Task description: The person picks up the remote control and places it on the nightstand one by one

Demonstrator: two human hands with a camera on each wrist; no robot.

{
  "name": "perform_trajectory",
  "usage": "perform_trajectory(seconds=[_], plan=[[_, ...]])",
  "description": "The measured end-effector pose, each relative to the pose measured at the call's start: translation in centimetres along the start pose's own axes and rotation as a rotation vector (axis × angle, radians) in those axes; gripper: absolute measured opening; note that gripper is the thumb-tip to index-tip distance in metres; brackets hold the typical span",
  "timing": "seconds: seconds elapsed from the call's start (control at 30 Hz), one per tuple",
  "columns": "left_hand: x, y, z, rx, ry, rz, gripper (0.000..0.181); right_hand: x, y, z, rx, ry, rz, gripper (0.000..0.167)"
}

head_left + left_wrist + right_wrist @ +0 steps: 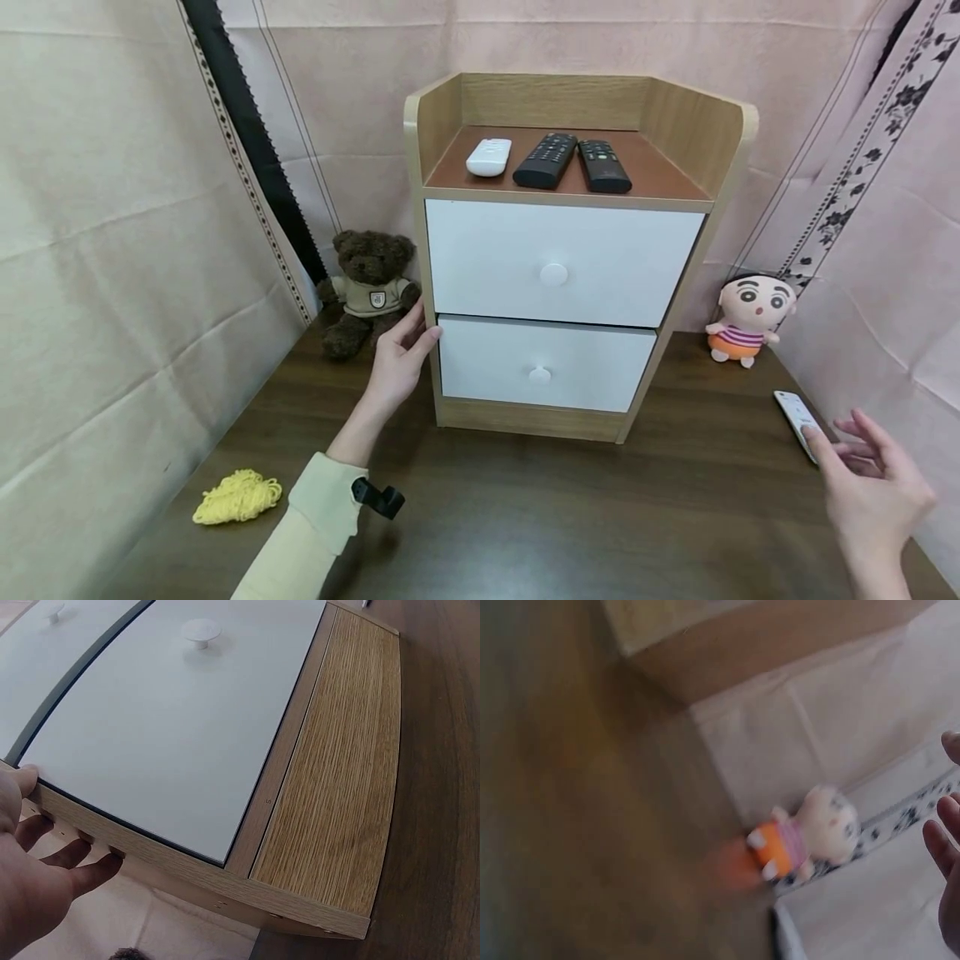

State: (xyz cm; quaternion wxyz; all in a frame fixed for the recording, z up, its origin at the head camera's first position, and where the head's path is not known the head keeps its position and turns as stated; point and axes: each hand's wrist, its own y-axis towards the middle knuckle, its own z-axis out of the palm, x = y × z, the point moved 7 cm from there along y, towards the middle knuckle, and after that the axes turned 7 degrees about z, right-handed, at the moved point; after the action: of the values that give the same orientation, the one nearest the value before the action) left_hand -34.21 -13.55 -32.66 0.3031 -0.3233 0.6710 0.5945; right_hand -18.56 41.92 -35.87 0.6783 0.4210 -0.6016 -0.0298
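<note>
A wooden cabinet (453,412) with two white drawers stands upright in the middle, both drawers closed. My left hand (399,358) rests on its left side; in the left wrist view the thumb (27,778) touches the front edge while the other fingers press the side panel. Far to the right, a slim white remote control (793,415) lies on the table. My right hand (877,492) is above its near end, fingers loosely bent, with nothing visible in its grasp. Only those fingers (941,844) enter the right wrist view, which is blurred.
On the cabinet's brown top lie a white remote (489,157) and two black remotes, one (547,160) beside the other (603,167). A teddy bear (369,287) sits left of the cabinet, a cartoon doll (750,317) right. Yellow yarn (238,497) lies front left. Curtains surround the table.
</note>
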Motion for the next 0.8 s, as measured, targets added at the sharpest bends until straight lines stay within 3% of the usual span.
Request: perform_trajectory(seconds=[0.23, 0.37, 0.53, 0.63, 0.8], plan=[[0.0, 0.1, -0.1, 0.001, -0.001, 0.011, 0.060, -6.1, 0.0, -0.5, 0.035, -0.080, 0.234, 0.053], [0.0, 0.1, 0.1, 0.006, -0.006, 0.002, 0.061, -8.6, 0.0, -1.4, -0.009, -0.094, 0.291, 0.049], [-0.1, 0.0, 0.1, 0.009, -0.009, -0.008, 0.060, -10.8, -0.1, -1.9, -0.003, -0.115, 0.358, 0.050], [-0.1, 0.0, 0.1, 0.010, -0.014, -0.010, 0.060, -12.2, 0.1, -1.8, 0.048, -0.153, 0.439, 0.059], [0.0, 0.0, 0.1, 0.013, -0.022, -0.009, 0.061, -14.2, 0.6, -1.5, 0.185, -0.317, 0.542, 0.077]])
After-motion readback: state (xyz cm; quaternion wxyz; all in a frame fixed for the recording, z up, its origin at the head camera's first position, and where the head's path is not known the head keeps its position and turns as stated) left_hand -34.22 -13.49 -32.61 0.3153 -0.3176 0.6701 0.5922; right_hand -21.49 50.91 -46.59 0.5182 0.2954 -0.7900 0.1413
